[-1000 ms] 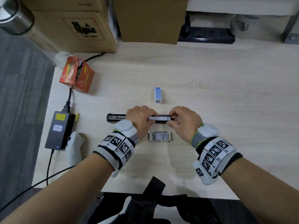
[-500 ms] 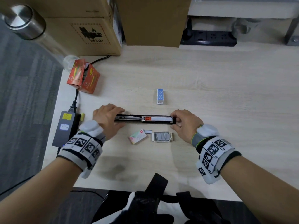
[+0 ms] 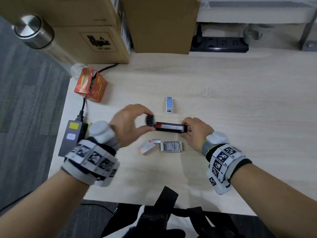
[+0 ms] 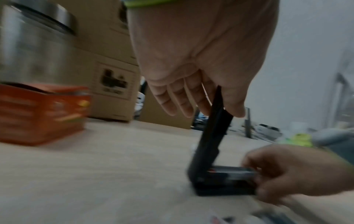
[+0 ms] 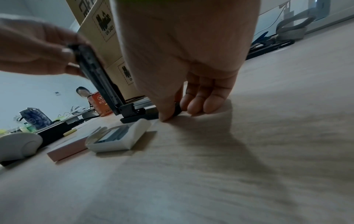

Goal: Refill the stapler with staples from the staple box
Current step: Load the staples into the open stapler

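Both hands work the stapler (image 3: 169, 127) mid-table in the head view, just beyond the staple box (image 3: 172, 146). Left wrist view: left hand (image 4: 193, 57) pinches the raised lid — nearly upright. Right wrist view: right hand (image 5: 184, 60) clamps the base's front end against the table (image 5: 249, 151).

The stapler (image 3: 169, 128) is set at frame centre on the bench (image 3: 240, 103), the staple box (image 3: 171, 146) just below it, cartons (image 3: 96, 31) at upper left.

Pale wooden desk (image 3: 223, 93), grey, seemingly carpeted floor (image 3: 25, 100), white wall (image 4: 306, 45).
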Demonstrator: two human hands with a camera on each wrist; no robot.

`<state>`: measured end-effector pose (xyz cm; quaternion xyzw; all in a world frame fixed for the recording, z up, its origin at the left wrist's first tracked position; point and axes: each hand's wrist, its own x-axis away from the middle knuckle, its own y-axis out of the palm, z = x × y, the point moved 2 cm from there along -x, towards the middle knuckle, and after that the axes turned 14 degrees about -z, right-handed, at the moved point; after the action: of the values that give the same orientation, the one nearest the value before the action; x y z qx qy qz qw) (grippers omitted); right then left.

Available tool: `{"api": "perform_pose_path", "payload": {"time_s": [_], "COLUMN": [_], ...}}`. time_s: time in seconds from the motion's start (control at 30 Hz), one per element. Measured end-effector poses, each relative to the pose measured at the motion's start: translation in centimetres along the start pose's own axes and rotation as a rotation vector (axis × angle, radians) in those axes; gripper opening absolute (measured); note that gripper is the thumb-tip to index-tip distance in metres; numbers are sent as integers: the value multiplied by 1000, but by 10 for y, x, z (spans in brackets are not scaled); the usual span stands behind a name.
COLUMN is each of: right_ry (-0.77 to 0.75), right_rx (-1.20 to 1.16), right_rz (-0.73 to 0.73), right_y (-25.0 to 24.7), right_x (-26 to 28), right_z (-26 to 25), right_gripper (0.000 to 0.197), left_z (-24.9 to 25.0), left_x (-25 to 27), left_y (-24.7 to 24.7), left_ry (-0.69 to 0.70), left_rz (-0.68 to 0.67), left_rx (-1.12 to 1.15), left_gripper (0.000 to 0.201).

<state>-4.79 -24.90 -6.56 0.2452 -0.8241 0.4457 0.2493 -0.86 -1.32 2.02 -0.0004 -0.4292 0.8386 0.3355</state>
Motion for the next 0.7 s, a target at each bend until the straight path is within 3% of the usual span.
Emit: {"api": "perform_pose_path", "payload": {"time_s": [0.17,0.3,0.37,0.53,0.7], "right_ry": [13,-18,46,3,13], "right_rx": [4,31,-14,-17,-25], "right_rz": [-2,-12,16,-5,-15], "right_y": [-2,1,-6,-6,-7], "right_x": [9,9,19,14,16], "right_z": [-3,-14,15,9,15], "right_gripper": [32,27,27,28,33], "left_z": [26,18,37,28,34], "left_x": [-36,-42,-62,-59,-64], "left_y": [58,68,87,84,90], "left_ry": [-11,-28,42,20,-6], "left_rz": [-141,-158,-233,-146,-157], "left_rx": [-23,-169,-218,-240,-331], "left_gripper": [30,29,31,33,30]}}
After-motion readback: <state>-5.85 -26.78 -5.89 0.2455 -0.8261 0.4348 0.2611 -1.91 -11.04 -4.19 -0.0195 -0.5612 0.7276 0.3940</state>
